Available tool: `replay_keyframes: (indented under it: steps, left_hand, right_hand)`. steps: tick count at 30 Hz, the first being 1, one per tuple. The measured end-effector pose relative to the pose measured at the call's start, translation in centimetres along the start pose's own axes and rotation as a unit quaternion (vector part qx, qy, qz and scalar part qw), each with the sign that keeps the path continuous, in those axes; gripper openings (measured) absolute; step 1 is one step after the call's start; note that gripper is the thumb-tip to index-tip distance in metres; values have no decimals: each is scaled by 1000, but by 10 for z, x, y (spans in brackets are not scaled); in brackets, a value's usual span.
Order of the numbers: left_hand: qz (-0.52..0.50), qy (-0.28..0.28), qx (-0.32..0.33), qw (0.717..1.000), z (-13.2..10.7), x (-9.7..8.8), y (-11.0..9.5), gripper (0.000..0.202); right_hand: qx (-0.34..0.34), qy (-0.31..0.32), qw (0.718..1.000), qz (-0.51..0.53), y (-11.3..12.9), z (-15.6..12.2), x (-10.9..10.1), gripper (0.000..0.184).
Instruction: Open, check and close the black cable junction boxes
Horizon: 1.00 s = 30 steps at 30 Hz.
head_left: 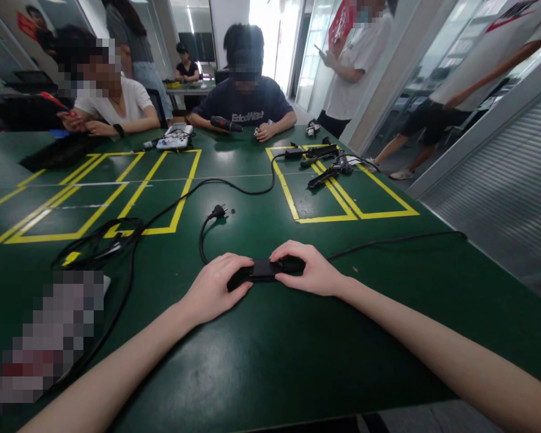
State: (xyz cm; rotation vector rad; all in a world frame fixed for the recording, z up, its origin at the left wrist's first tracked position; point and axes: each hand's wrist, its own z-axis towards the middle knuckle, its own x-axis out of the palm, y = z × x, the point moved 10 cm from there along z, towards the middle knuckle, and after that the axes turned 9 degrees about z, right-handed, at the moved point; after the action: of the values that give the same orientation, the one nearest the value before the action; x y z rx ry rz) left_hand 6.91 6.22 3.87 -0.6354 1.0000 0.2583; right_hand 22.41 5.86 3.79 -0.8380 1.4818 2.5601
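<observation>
Both hands grip a black power adapter (pixel 265 270) low over the green table (pixel 234 373). My left hand (pixel 219 282) pinches its left end between thumb and fingers. At the opposite end, my right hand (pixel 309 267) holds on in the same way. A black cord with a two-pin plug (pixel 218 211) comes out by my left hand and lies on the table just beyond it. From my right hand a thin cable (pixel 388 240) runs off toward the table's right edge. My palms hide parts of the adapter's ends.
A coiled black cable (pixel 103 243) lies at left, near a blurred flat object (pixel 49 337). Yellow tape (pixel 175 204) marks rectangles. Black tools and adapters (pixel 324 165) lie at the far right. Across the table sits a person in a dark shirt (pixel 247 105); another sits at left.
</observation>
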Motion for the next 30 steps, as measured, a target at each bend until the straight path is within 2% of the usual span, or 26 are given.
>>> replay_keyframes:
  steps: [4, 9, 13, 20, 24, 30]
  left_hand:
    - [24, 18, 5, 1000, 2, 5, 1, 27]
    - [50, 29, -1, 998, 5, 8, -1, 18]
    - [44, 27, -8, 999, 5, 8, -8, 18]
    - [90, 36, 22, 995, 4, 17, -20, 37]
    - [128, 54, 27, 990, 2, 23, -15, 27]
    - [140, 66, 31, 987, 4, 20, -16, 24]
  right_hand:
    - [-19, 11, 999, -26, 2, -1, 1, 20]
    - [-64, 67, 993, -71, 9, -3, 14, 44]
    - [-69, 89, 985, -130, 10, -4, 25, 50]
    - [-83, 127, 970, -190, 11, -8, 39, 37]
    - [-65, 135, 970, -190, 9, -8, 39, 33]
    - [-45, 150, 969, -190, 10, -7, 40, 29]
